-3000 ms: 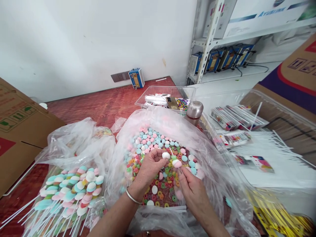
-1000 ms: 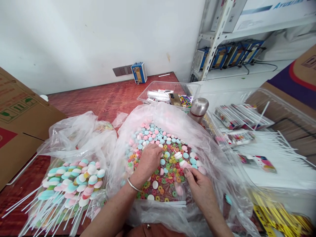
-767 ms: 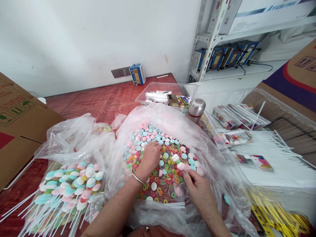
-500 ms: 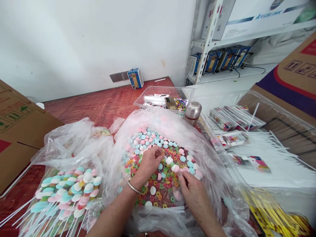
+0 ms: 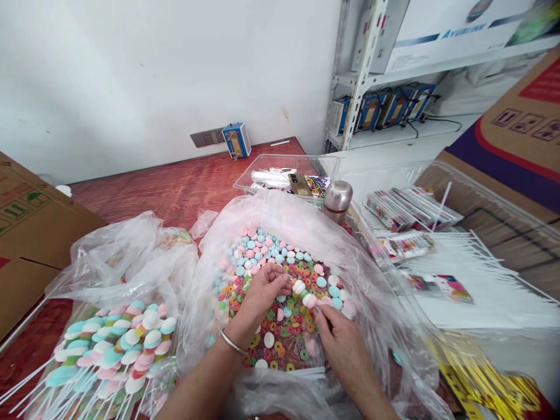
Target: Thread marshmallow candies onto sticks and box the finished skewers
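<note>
A large clear plastic bag [image 5: 350, 245] lies open in front of me, full of loose candies [image 5: 266, 256]: pastel discs at the back, coloured rings in front. My left hand [image 5: 262, 291], with a metal bangle on the wrist, hovers over the rings with its fingertips pinched on a small candy. My right hand [image 5: 339, 338] pinches a thin white stick with a white and a pink disc [image 5: 305, 293] threaded on its tip, right beside the left fingertips.
To the left, another bag holds finished candy sticks [image 5: 122, 344]. A clear tub [image 5: 284, 169] and a metal flask [image 5: 336, 198] stand behind. White sticks [image 5: 472, 262] and printed packets [image 5: 411, 210] lie on the right. Cardboard boxes [image 5: 30, 245] flank both sides.
My left hand dipped into the candies, then came back toward the stick tip with a piece pinched. My right hand stayed on the stick, and the view shifted slightly.
</note>
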A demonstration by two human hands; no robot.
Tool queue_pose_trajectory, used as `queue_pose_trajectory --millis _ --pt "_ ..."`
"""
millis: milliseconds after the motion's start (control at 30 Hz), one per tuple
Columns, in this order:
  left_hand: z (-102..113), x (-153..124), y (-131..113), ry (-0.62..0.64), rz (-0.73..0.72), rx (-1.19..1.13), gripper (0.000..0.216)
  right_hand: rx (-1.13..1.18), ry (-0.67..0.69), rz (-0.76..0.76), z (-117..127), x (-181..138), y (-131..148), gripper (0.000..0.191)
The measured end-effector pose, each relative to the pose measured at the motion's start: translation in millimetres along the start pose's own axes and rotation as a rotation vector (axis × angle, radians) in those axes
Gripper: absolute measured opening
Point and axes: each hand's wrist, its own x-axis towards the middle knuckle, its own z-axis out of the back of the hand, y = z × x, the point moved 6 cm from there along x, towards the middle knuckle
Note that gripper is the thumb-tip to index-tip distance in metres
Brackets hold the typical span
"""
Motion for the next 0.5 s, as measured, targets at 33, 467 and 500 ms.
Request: queue_pose_trajectory --millis 33,467,500 --pt "1.3 2.5 1.0 0.013 0.014 -0.023 0.036 0.036 0.009 -0.007 -1.8 -0.1 -1.9 0.038" --pt "7.3 41.1 -22.2 0.021 -0.260 0.746 0.019 0.233 -0.018 -0.069 4.7 -2.1 -8.3 0.038" --pt "5.5 41.4 -23.8 -0.001 -0.290 0.795 0.019 0.233 -0.017 -0.070 4.3 -1.8 -8.3 0.038"
